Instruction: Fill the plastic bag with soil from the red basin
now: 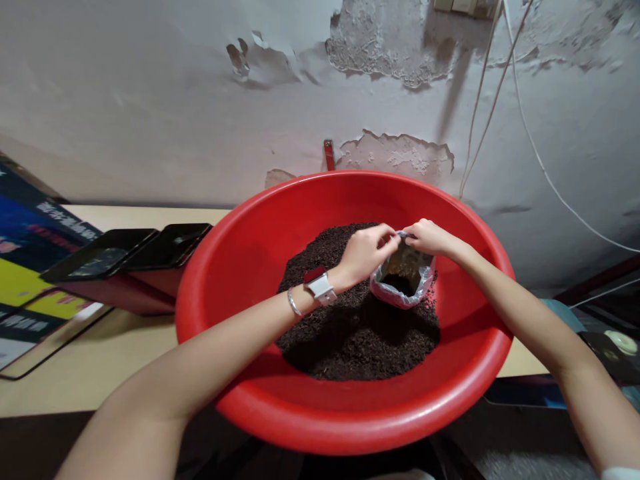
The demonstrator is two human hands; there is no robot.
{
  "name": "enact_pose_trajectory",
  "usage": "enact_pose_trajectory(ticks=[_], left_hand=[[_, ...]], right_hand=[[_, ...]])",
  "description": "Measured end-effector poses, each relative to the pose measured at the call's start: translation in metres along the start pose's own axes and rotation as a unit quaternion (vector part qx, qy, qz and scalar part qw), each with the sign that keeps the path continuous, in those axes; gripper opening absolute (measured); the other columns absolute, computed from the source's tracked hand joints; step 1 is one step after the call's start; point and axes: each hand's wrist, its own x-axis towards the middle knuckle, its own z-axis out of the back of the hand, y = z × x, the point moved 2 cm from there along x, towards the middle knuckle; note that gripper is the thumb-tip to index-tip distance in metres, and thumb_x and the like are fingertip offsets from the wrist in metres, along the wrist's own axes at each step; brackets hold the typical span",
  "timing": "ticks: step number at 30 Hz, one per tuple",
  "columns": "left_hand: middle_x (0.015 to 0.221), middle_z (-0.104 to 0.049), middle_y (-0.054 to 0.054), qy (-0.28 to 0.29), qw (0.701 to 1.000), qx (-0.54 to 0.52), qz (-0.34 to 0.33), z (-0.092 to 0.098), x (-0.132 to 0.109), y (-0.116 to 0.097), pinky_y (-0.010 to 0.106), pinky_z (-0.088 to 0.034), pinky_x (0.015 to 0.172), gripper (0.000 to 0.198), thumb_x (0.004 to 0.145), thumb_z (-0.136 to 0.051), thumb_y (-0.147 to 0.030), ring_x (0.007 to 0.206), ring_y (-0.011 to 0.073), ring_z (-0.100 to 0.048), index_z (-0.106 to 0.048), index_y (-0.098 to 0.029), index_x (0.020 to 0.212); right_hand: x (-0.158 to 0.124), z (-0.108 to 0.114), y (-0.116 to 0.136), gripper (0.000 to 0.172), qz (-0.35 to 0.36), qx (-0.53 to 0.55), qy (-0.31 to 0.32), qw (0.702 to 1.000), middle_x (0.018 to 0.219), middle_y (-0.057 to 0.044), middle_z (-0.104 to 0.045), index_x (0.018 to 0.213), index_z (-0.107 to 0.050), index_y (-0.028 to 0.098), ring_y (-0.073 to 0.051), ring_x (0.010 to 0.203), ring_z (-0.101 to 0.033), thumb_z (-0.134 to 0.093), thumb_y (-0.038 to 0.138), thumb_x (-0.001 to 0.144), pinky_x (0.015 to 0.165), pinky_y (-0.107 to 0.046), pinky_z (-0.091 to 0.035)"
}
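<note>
A big red plastic basin (235,267) sits in front of me, holding a heap of dark loose granules (350,333). Over the heap, both my hands pinch the top edge of a small clear plastic pouch (403,280) partly filled with the same dark stuff. My left hand (365,253), with a red-and-white watch and a thin bracelet on the wrist, grips the pouch's left top corner. My right hand (427,237) grips the right top corner. The pouch's bottom rests on the granules.
The basin stands on a pale wooden table (100,353) against a peeling white wall (200,100). Dark red open boxes (130,267) lie left of the basin, with colourful printed cartons (30,267) at far left. White cables (530,133) hang at the right.
</note>
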Motion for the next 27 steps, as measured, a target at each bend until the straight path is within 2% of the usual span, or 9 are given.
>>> enact_pose_trajectory(ticks=[2,3,4,6,9,12,15,22,27], left_hand=[[0.097,-0.069,0.008,-0.067,0.993,0.038,0.095,0.005,0.007,0.022,0.031,-0.05,0.082,0.031,0.097,-0.035,-0.033,0.087,0.0187,-0.065,-0.057,-0.015,0.11],[0.103,-0.068,0.009,-0.053,0.987,0.075,0.135,0.004,0.009,0.036,0.031,-0.049,0.084,0.034,0.098,-0.03,-0.032,0.091,0.0194,-0.065,-0.054,-0.015,0.115],[0.109,-0.066,0.011,0.0,0.978,0.124,0.17,0.0,0.009,0.051,0.032,-0.049,0.087,0.035,0.098,-0.028,-0.03,0.097,0.0206,-0.064,-0.052,-0.015,0.118],[0.122,-0.061,0.013,0.188,0.935,0.227,0.198,-0.014,0.0,0.081,0.035,-0.046,0.095,0.036,0.097,-0.031,-0.028,0.11,0.0236,-0.059,-0.053,-0.014,0.121],[0.133,-0.053,0.018,0.296,0.9,0.255,0.193,-0.037,-0.026,0.108,0.046,-0.043,0.1,0.037,0.091,-0.046,-0.029,0.124,0.0323,-0.048,-0.055,-0.014,0.124],[0.143,-0.041,0.021,0.338,0.883,0.273,0.176,-0.055,-0.05,0.113,0.057,-0.041,0.097,0.051,0.087,-0.055,-0.035,0.131,0.039,-0.038,-0.048,-0.017,0.134],[0.143,-0.039,0.022,0.365,0.872,0.293,0.144,-0.063,-0.057,0.109,0.059,-0.041,0.097,0.057,0.088,-0.054,-0.043,0.131,0.0393,-0.036,-0.043,-0.018,0.138],[0.139,-0.044,0.019,0.398,0.862,0.277,0.148,-0.062,-0.052,0.112,0.046,-0.043,0.099,0.061,0.084,-0.057,-0.047,0.126,0.0345,-0.046,-0.043,-0.019,0.136],[0.139,-0.046,0.018,0.425,0.854,0.258,0.153,-0.06,-0.051,0.114,0.039,-0.046,0.097,0.071,0.079,-0.06,-0.051,0.12,0.0319,-0.054,-0.04,-0.019,0.139]], right_hand=[[0.001,-0.002,-0.005,0.029,0.009,0.03,0.008,0.999,0.094,-0.007,-0.072,0.1,-0.071,0.019,-0.017,0.085,-0.064,-0.044,0.021,0.088,0.07,-0.022,-0.039],[0.002,-0.004,-0.008,0.03,0.013,0.045,0.009,0.999,0.094,-0.007,-0.072,0.102,-0.07,0.018,-0.017,0.085,-0.064,-0.043,0.022,0.09,0.071,-0.022,-0.039],[0.004,-0.006,-0.011,0.031,0.016,0.057,0.007,0.998,0.095,-0.007,-0.072,0.105,-0.07,0.018,-0.017,0.087,-0.064,-0.042,0.024,0.092,0.073,-0.022,-0.04],[0.008,-0.012,-0.017,0.034,0.011,0.06,-0.006,0.998,0.101,-0.008,-0.071,0.11,-0.068,0.018,-0.018,0.093,-0.064,-0.039,0.026,0.095,0.076,-0.023,-0.041],[0.013,-0.02,-0.023,0.034,-0.02,0.02,-0.021,0.999,0.11,-0.011,-0.069,0.113,-0.066,0.017,-0.021,0.099,-0.063,-0.039,0.02,0.092,0.079,-0.025,-0.041],[0.014,-0.023,-0.021,0.037,-0.029,-0.02,-0.027,0.999,0.11,-0.013,-0.069,0.116,-0.065,0.017,-0.023,0.099,-0.063,-0.04,0.015,0.088,0.077,-0.027,-0.041],[0.01,-0.018,-0.014,0.037,-0.018,-0.041,-0.025,0.999,0.107,-0.014,-0.069,0.115,-0.065,0.017,-0.024,0.096,-0.064,-0.04,0.015,0.087,0.073,-0.028,-0.041],[0.004,-0.009,-0.007,0.031,-0.005,-0.029,-0.008,1.0,0.102,-0.012,-0.069,0.102,-0.068,0.018,-0.022,0.093,-0.064,-0.039,0.022,0.093,0.072,-0.027,-0.039],[0.005,-0.011,-0.006,0.033,-0.011,-0.057,-0.01,0.998,0.103,-0.016,-0.068,0.106,-0.068,0.014,-0.026,0.094,-0.064,-0.038,0.017,0.09,0.073,-0.03,-0.041]])
